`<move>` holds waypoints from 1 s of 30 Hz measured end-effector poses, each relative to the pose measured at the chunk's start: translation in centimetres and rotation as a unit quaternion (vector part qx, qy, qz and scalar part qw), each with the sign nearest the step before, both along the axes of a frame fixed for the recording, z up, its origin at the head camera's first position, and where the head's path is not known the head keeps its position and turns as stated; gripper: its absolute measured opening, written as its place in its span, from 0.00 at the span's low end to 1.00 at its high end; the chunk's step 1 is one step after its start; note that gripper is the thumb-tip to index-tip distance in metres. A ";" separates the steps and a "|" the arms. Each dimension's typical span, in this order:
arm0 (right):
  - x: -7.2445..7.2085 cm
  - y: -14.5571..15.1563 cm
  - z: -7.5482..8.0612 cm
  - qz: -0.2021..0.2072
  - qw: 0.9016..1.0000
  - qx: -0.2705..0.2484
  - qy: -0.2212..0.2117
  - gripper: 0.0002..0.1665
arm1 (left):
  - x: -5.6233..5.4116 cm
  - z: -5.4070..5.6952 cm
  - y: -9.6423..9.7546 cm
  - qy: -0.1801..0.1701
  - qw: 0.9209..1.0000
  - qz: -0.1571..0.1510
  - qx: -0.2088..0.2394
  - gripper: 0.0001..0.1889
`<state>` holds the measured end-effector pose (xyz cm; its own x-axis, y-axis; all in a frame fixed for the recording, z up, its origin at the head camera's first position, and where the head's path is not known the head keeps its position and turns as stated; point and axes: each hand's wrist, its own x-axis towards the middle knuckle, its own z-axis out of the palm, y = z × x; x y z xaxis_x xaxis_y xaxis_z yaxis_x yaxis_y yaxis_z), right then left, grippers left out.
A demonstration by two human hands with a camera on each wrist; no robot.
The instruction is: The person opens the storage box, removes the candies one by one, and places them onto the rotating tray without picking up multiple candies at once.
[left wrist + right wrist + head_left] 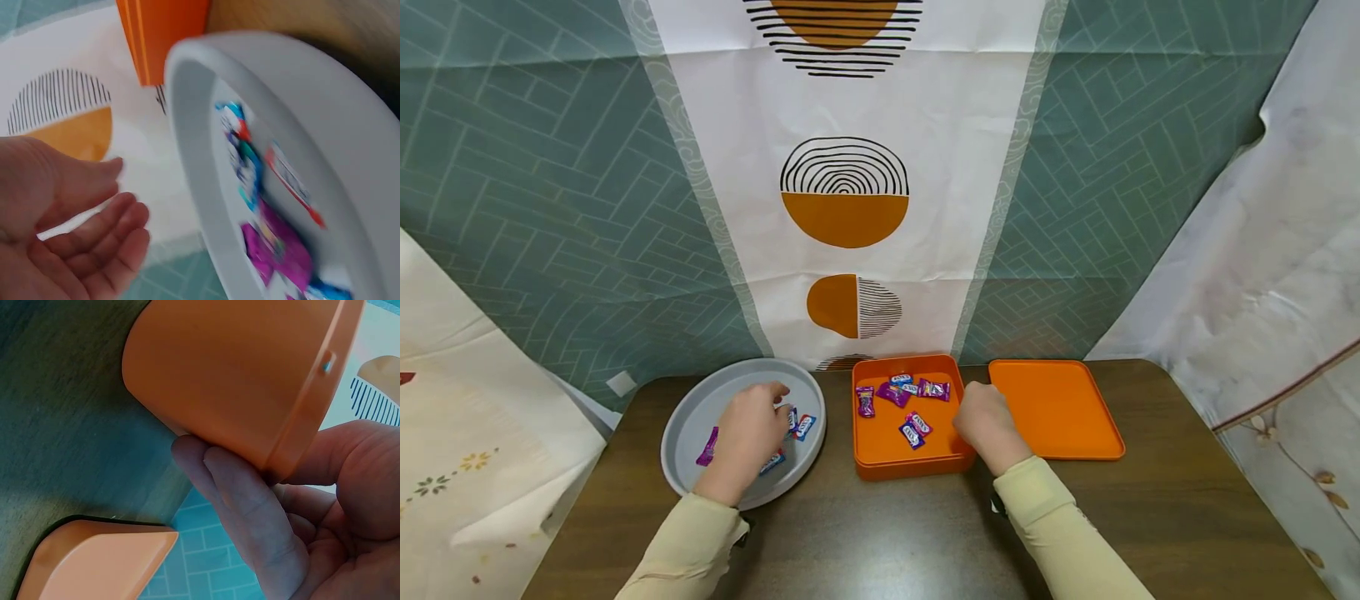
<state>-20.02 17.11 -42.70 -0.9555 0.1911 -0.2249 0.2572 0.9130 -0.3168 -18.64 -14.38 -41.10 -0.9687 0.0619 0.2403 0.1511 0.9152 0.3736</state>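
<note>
My left hand [747, 437] hovers over the round grey tray [688, 417]; its thumb and loosely bent fingers stand apart with nothing between them in the left wrist view. Inside that tray lie small wrapped candies, among them a purple one [707, 447] and a blue one [805, 427]. In the middle stands an orange box [913, 468] holding several more candies, such as a purple-wrapped candy [865, 402] and a dark blue one [912, 435]. At the box's right wall, my right hand [990, 423] grips the rim, thumb inside and fingers against the outer side [237, 381].
An orange lid or shallow tray [1056, 408] lies flat on the brown table [895, 542], right of the box. Behind the table hangs a patterned cloth [850, 108], with pale cloths at both sides.
</note>
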 end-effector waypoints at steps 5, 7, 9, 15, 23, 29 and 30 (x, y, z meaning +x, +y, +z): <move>-0.1 0.2 0.0 0.002 1.000 0.001 -0.001 0.21 | -0.5 0.5 3.6 0.044 0.997 -0.060 0.025 0.19; -0.1 0.2 0.0 0.005 1.000 0.002 0.000 0.20 | -0.8 0.6 5.2 0.050 0.995 -0.085 0.024 0.21; -0.1 0.2 -0.1 0.007 1.000 0.004 0.003 0.20 | -1.0 0.4 6.7 0.050 0.992 -0.111 0.016 0.24; -0.1 0.0 -0.4 0.006 1.000 0.005 0.001 0.20 | -1.0 -1.3 10.4 -0.004 0.979 -0.192 -0.067 0.29; 0.1 -0.2 -0.2 -0.005 1.000 -0.008 0.000 0.21 | -1.0 -3.3 13.1 -0.079 0.956 -0.272 -0.075 0.25; 0.0 0.0 -0.1 0.002 1.000 0.003 0.006 0.19 | -1.1 -3.9 13.9 -0.136 0.941 -0.305 -0.058 0.16; 0.1 0.1 0.0 0.004 1.000 0.003 0.007 0.19 | -1.1 -3.9 13.9 -0.144 0.941 -0.302 -0.056 0.15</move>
<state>-19.96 17.20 -42.73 -0.9600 0.1850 -0.2103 0.2457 0.9167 -0.3150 -19.76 -0.43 -44.97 -0.7722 0.6318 -0.0671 0.5642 0.7304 0.3849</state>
